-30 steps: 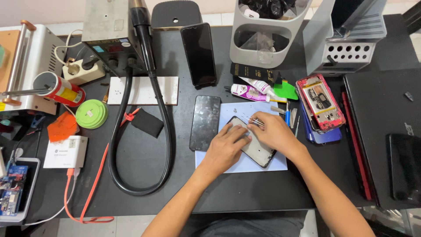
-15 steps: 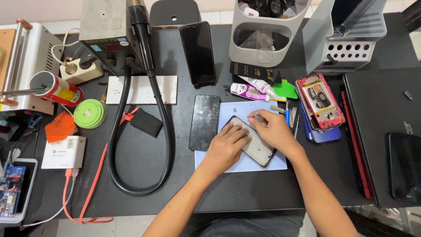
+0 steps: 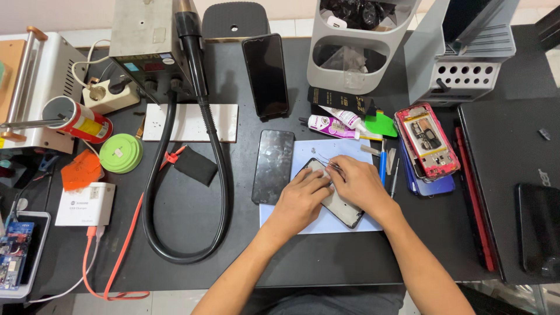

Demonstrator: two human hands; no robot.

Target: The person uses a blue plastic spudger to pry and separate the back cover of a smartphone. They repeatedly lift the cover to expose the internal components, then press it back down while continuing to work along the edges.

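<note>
Directly under both hands (image 3: 329, 192), phone frame (image 3: 341, 205) on pale blue mat (image 3: 309, 153).

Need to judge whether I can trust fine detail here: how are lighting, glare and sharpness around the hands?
Head view: even, soft light; faint shadows under left hand and right hand; sharp centre; mild sheen on the dark glass panel; tweezer tips by the phone frame too small to resolve.

Black hose (image 3: 217, 175) blocks left; front edge free.
</note>
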